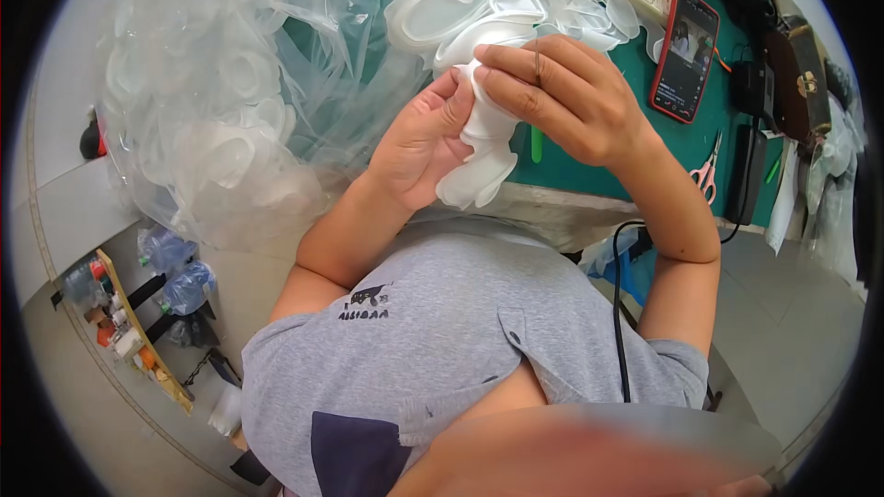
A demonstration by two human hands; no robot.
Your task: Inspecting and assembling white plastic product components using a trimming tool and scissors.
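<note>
Above the table's front edge, my left hand (425,135) is closed on a soft-looking white moulded piece (481,166) with curved, wavy edges. Thumb and fingers pinch it near its upper end, and its lower part hangs down beside the palm. My right hand (571,97) comes from the other side, its thumb and index fingertip pressed together at the top of that same piece. A thin dark metal tool (538,63) sticks up between the right fingers; its tip is hidden. Just beyond both hands lie several similar white cup-shaped pieces (460,0), overlapping one another.
Clear plastic bags (212,101) full of white pieces spread over the left side. On the green table (608,161) are a phone (684,53) in a red case, pink-handled scissors (707,175), a green stick (537,144) and a black power strip (747,175). A black cable (619,313) hangs before me.
</note>
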